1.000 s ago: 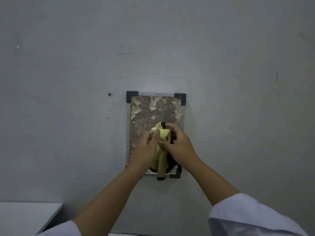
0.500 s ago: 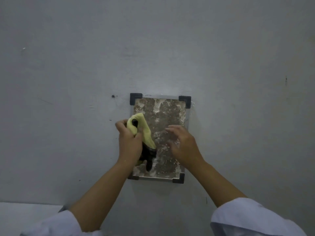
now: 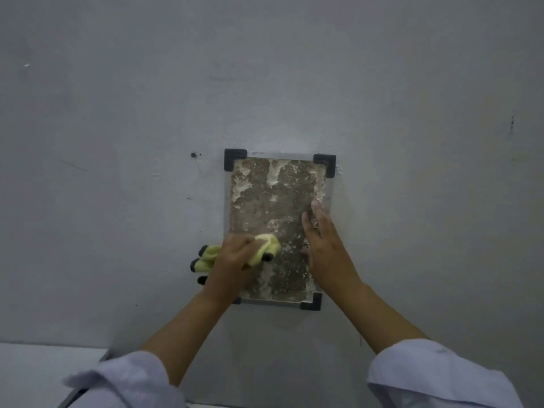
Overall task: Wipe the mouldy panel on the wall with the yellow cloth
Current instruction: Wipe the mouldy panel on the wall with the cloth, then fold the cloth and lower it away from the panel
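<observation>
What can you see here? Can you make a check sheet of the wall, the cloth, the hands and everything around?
Surface: grey wall, scuffed, with small dark marks.
Job's things: mouldy panel fixed on the wall with black corner brackets; brown and white patches cover it. Yellow cloth lies on the panel's lower left, its dark-tipped ends hanging past the left edge.
Clutter: small screw in the wall left of the panel.
Grippers: left hand grips the cloth; right hand rests flat on the panel's right side.
Cables: nothing seen.
Surroundings: pale ledge at lower left; light sleeves on both arms.
</observation>
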